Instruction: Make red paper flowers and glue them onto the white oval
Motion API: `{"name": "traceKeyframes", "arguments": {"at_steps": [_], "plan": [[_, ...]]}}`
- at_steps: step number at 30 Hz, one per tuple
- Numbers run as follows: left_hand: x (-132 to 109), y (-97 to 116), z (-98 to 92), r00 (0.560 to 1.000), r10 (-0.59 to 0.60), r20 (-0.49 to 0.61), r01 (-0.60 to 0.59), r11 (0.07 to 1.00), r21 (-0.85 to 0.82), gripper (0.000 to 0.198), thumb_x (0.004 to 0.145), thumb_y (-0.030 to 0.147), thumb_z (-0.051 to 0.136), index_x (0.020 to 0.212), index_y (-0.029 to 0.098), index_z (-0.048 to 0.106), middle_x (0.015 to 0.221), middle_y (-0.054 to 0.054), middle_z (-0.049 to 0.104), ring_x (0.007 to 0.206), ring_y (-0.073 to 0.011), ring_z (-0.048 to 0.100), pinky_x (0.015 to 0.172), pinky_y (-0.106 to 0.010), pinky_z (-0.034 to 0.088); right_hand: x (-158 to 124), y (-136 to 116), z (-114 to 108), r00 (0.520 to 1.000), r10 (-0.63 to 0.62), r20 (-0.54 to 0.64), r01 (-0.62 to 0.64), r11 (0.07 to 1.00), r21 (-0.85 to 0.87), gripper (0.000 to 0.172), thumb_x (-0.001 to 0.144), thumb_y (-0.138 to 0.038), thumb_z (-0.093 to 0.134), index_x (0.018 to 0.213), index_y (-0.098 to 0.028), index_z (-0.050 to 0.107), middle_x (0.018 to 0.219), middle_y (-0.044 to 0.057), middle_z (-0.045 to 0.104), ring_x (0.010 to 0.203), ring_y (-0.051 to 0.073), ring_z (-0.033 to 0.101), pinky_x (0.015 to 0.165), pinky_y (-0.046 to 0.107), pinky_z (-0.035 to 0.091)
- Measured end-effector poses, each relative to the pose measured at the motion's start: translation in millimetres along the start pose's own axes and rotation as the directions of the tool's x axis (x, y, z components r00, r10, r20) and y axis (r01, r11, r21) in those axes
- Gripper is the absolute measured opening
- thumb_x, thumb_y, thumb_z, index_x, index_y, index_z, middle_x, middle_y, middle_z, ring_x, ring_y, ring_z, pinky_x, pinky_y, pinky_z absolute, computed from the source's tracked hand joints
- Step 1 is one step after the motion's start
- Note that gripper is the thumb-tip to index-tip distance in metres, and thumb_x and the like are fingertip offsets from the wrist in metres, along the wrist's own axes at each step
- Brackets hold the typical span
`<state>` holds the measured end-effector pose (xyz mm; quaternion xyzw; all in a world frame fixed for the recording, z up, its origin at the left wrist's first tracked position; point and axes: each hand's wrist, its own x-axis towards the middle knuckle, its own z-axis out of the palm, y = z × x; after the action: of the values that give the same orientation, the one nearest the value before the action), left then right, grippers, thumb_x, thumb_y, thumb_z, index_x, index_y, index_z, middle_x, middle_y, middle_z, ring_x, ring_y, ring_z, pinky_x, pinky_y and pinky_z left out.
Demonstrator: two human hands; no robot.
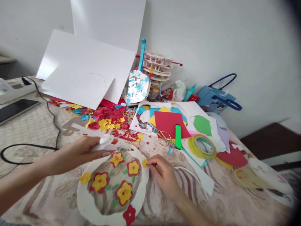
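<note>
My left hand [81,153] is wrapped round a white hot glue gun [109,142], its nozzle over the upper edge of a white paper ring [84,201]. A clear centre fills the ring, bearing several red-and-yellow paper flowers [124,193] and small green leaves. With fingertips pinched, my right hand [164,177] holds a small yellow paper flower [144,163] at the ring's right rim. Another yellow flower [85,178] lies on the left rim, and a red flower [129,215] on the lower rim.
Behind the ring lie heaped paper cutouts [110,116], gold-handled scissors [164,138], a green cutter [178,136] and a tape roll [202,146]. White boards [89,62] lean on the wall. A black cable [55,122] and phone [17,110] are at left, a blue bag [215,99] at right.
</note>
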<state>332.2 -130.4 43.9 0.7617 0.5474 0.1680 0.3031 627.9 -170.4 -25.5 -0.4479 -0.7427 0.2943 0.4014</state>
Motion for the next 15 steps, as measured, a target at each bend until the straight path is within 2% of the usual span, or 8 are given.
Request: {"name": "traceKeyframes", "arguments": {"at_steps": [3,6,15], "plan": [[7.4,21.3,13.1,0.996,0.045,0.078,-0.057,0.985,0.162,0.041,0.079,0.053,0.049,0.058,0.018,0.043,0.055,0.004,0.042,0.053,-0.0114,0.038,0.051,-0.024,0.025,-8.0,2.5,-0.6,1.0,-0.007,0.016,0.007,1.0,-0.002,0.018,0.081,-0.007,0.048,0.085,-0.02,0.06,0.083,0.003,0.06,0.08,0.016,0.057,0.071,0.028,0.045],[11.0,30.6,18.9,0.991,0.069,0.116,-0.091,0.975,0.201,0.039,0.082,0.052,0.044,0.062,0.019,0.046,0.059,0.001,0.049,0.056,-0.0139,0.044,0.054,-0.025,0.027,-11.0,3.9,0.4,1.0,-0.015,0.019,0.015,1.0,-0.003,0.018,0.082,-0.007,0.048,0.085,-0.021,0.059,0.083,0.003,0.06,0.081,0.016,0.056,0.072,0.029,0.046],[14.6,29.0,23.5,0.985,0.122,0.122,-0.156,0.935,0.317,0.036,0.086,0.049,0.038,0.069,0.019,0.049,0.07,-0.004,0.06,0.066,-0.0196,0.054,0.057,-0.028,0.029,-9.6,6.9,5.0,0.997,-0.041,0.06,0.04,0.999,0.016,0.019,0.082,-0.007,0.048,0.087,-0.021,0.06,0.086,0.004,0.062,0.085,0.017,0.057,0.076,0.031,0.047]]}}
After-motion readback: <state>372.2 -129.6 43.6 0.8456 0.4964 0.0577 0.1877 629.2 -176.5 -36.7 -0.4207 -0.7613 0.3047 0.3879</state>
